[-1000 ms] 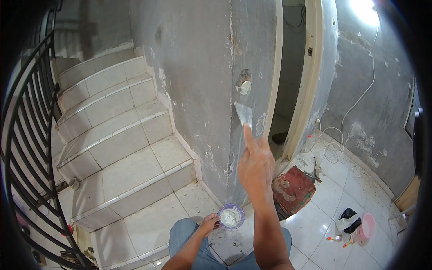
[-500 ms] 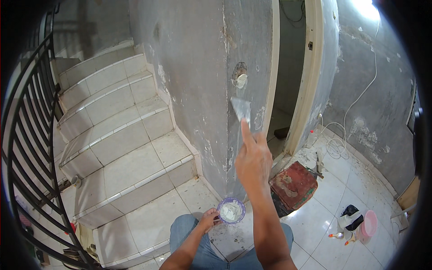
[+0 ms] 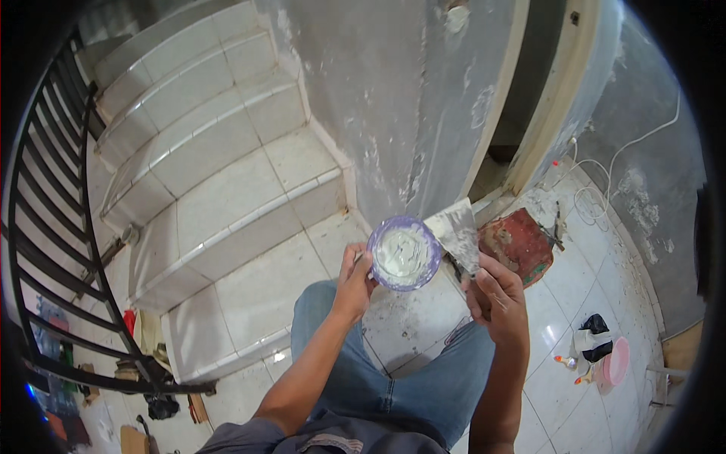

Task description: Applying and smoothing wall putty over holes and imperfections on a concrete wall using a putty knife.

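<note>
My left hand (image 3: 354,284) grips the rim of a round purple tub (image 3: 429,274), its fingers closed round the left side. White putty (image 3: 401,252) lies inside the tub, smeared up its walls. To the right, my right hand (image 3: 499,293) is closed on the lower end of a putty knife; the handle is mostly hidden by my fingers. The knife's wide metal blade (image 3: 457,234) is streaked with putty and its corner is close to the tub's right rim. Higher up, a white putty patch (image 3: 457,19) sits on the grey wall corner (image 3: 378,113).
Tiled stairs (image 3: 227,189) rise at the left behind a black metal railing (image 3: 83,250). By the doorway (image 3: 522,98) lies a worn red mat (image 3: 518,244). Farther right are two brushes (image 3: 566,363), a pink basin (image 3: 616,361), a black-and-white bag (image 3: 595,340) and a coiled white cable (image 3: 591,203).
My right hand has brought the putty knife down from the wall to beside the tub. My left hand has raised the tub, and the view has tilted downward.
</note>
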Demonstrator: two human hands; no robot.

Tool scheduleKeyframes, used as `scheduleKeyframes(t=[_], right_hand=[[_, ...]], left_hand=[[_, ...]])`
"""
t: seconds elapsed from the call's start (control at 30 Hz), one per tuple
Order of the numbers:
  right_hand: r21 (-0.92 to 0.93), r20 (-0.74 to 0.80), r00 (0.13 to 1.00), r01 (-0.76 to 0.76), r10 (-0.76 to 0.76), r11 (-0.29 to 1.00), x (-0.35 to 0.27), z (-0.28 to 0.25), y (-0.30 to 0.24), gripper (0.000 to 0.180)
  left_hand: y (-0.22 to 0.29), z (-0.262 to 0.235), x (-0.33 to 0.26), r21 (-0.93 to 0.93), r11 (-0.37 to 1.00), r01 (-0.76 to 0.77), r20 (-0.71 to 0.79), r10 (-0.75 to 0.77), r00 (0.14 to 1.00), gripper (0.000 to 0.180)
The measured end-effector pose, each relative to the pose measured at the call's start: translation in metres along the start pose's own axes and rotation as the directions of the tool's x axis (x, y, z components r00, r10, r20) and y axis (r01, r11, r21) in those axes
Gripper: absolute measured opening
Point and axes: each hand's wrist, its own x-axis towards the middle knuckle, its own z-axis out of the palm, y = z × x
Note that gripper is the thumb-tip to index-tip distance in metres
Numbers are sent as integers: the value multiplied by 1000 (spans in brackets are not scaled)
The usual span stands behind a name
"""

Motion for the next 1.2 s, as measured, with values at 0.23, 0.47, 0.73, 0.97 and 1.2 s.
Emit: scheduleKeyframes(t=[0.23, 0.47, 0.73, 0.97, 1.2], right_hand=[[-498, -92, 980, 109, -177, 860, -20, 0, 30, 23], [-908, -43, 889, 156, -456, 389, -12, 32, 39, 36], [-827, 133, 946, 269, -295, 493, -7, 22, 37, 31], [-876, 82, 935, 233, -345, 423, 2, 19, 36, 27], [-779, 186, 946, 306, -264, 548, 0, 5, 34, 24]], left_hand=[[20, 29, -11, 25, 993, -117, 115, 113, 987, 43], [17, 47, -19, 76, 981, -181, 190, 164, 968, 47], [18, 38, -13, -5, 1000, 30, 188, -29, 982, 44], [29, 40, -11, -25, 993, 112, 228, -103, 968, 45], [30, 28, -9, 15, 962, 274, 214, -270, 939, 43]])
